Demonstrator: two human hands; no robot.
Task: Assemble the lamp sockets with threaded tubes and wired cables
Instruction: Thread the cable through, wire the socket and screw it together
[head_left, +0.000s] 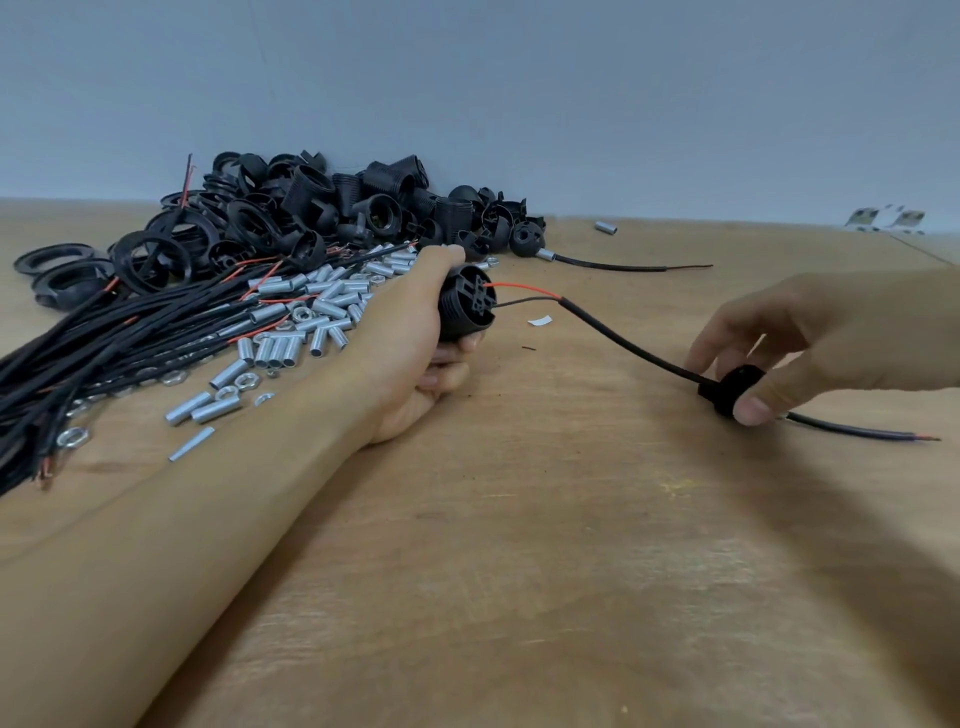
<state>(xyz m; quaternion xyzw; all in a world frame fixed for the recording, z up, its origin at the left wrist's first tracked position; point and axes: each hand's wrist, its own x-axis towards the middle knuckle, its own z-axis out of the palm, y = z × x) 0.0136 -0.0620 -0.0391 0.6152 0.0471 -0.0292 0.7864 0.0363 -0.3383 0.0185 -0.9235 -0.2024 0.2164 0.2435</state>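
Near the middle of the wooden table, the left hand grips a black lamp socket, fingers curled round its body and its wired end facing right. A red and a black wire run from that end into a black cable that sags rightward, just above the wood. The cable passes through a black cap, which the right hand pinches between thumb and fingers; the cable's stripped tip lies on the table beyond it. Left of the socket lie a heap of short metal tubes with nuts and a bundle of black cables. Behind them sits a pile of black socket parts, against the grey wall.
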